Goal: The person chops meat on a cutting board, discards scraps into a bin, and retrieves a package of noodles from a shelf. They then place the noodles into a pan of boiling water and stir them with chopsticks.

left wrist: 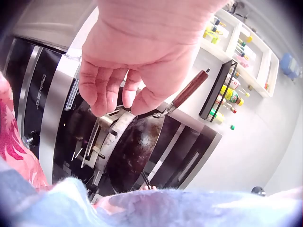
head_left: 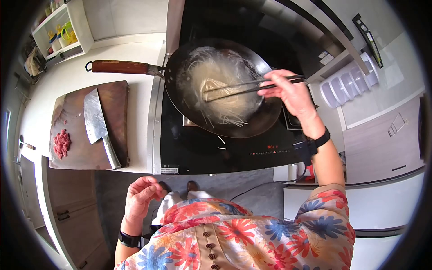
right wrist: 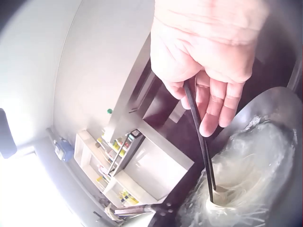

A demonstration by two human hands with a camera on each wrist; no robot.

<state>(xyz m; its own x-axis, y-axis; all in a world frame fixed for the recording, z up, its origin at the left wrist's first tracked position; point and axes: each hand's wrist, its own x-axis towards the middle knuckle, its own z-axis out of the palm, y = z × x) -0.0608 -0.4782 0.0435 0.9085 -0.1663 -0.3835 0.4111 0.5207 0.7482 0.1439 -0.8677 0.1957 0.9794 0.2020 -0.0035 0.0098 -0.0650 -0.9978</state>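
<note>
My right hand [head_left: 288, 94] grips a pair of dark chopsticks [head_left: 243, 89] over the wok [head_left: 270, 117]. Their tips are among pale noodles [head_left: 220, 85] in cloudy, bubbling water, with a few strands along the near side. In the right wrist view, the chopsticks [right wrist: 201, 137] slant down from the fingers into the noodles [right wrist: 220, 196]. My left hand [head_left: 140, 198] hangs in front of the counter edge, loosely curled and holding nothing. The left wrist view shows the left hand [left wrist: 137, 61] with fingers bent, the wok's underside [left wrist: 137, 151] beyond it.
Left of the cooktop [head_left: 180, 153], a cleaver [head_left: 96, 119] and chopped raw meat [head_left: 62, 144] lie on a cutting board [head_left: 118, 108]. The wok's wooden handle [head_left: 119, 67] juts left over the counter. Stray noodle bits [head_left: 221, 144] lie on the cooktop. A seasoning shelf [head_left: 81, 27] stands at the back left.
</note>
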